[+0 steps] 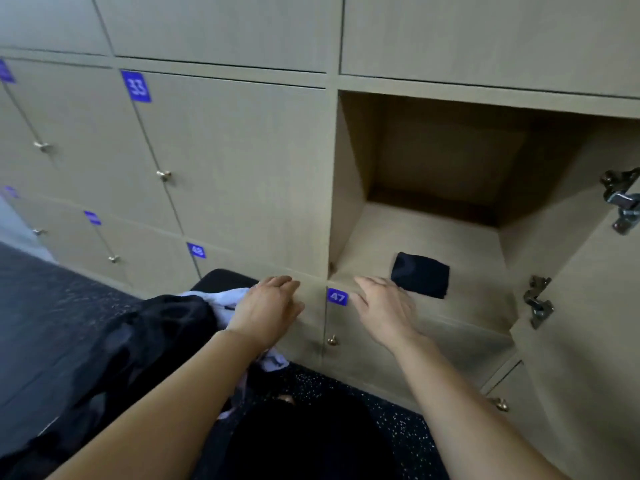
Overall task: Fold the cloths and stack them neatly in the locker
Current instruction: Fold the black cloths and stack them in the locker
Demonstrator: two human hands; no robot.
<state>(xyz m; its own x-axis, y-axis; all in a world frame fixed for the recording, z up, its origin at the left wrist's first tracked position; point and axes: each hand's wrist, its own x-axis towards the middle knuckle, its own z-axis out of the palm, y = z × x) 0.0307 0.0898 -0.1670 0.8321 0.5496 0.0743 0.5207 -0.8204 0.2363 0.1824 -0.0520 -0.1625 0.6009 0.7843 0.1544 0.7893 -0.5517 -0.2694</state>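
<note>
Beige numbered lockers line the wall above dark speckled flooring. At left, a heap of cloths [138, 341], dark and pale, lies unfolded. The left hand [266, 310] hovers beside it, fingers loose, grasping nothing. The right hand [384, 306], likewise empty, is at the front edge of the open locker [433, 230], just beside one folded dark cloth [420, 275] inside. Judged an early stage: one stacked, the heap outstanding.

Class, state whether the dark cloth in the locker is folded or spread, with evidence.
Folded: the dark cloth lies as a compact rectangle on the locker floor.

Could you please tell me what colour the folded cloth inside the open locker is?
The folded cloth is black or very dark navy, seen in the head view.
</note>
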